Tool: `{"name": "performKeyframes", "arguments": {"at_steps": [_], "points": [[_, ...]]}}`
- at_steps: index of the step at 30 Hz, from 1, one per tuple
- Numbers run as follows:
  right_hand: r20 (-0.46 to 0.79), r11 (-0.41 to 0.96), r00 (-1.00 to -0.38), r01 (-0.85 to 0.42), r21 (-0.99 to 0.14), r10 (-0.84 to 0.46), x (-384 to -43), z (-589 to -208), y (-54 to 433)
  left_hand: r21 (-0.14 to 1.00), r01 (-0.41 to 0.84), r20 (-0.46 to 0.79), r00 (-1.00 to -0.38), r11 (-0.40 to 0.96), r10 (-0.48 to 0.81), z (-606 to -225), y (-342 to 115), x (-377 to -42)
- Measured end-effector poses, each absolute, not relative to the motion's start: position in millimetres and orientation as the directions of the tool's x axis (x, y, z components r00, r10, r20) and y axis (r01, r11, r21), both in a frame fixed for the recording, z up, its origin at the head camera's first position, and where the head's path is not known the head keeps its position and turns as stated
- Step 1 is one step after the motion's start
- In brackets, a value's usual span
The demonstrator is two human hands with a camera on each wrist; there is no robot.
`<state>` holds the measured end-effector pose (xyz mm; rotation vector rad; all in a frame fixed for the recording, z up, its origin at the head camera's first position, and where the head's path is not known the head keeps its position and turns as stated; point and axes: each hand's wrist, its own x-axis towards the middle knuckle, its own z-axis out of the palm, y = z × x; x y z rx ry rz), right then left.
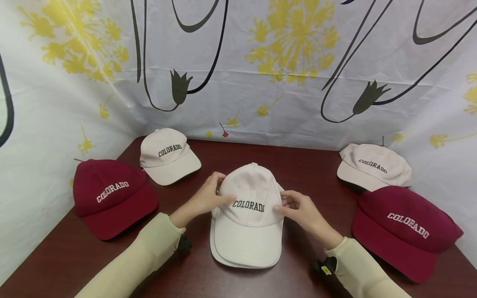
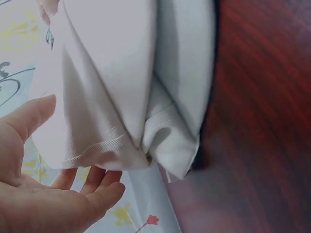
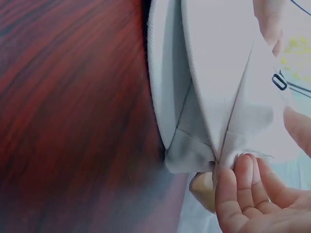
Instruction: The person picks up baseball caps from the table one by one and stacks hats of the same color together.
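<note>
Two off-white baseball caps are stacked in the middle of the table. The upper cap has dark COLORADO lettering, and only the edge of the lower cap shows beneath it. My left hand grips the upper cap's left side, thumb on the front of the crown and fingers behind. On the opposite side, my right hand holds the cap with the thumb by the last letter. The right wrist view shows its curled fingertips at the cap's lower edge. The brims lie one over the other, slightly apart.
On the dark red wooden table, a white cap and a maroon cap sit at left. Another white cap and maroon cap sit at right. A patterned curtain encloses the back and sides.
</note>
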<state>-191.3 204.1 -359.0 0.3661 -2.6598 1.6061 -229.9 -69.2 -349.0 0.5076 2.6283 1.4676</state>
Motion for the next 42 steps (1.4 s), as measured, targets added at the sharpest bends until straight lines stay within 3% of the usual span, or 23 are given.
{"name": "performKeyframes", "arguments": {"at_steps": [10,26,42], "points": [[0.134,0.442,-0.975,-0.2,-0.874,-0.175,-193,-349,206,0.888,0.247,0.115,-0.936,0.388,0.332,-341,-82,-232],[0.137,0.427,-0.956,-0.24,-0.872,-0.259,-217,-317,193,0.887,0.23,0.102,-0.943,0.399,0.318,-329,-114,-241],[0.125,0.412,-0.925,-0.277,-0.868,-0.358,-246,-285,155,0.869,0.146,0.048,-0.976,0.472,0.213,-315,-152,-254]]}}
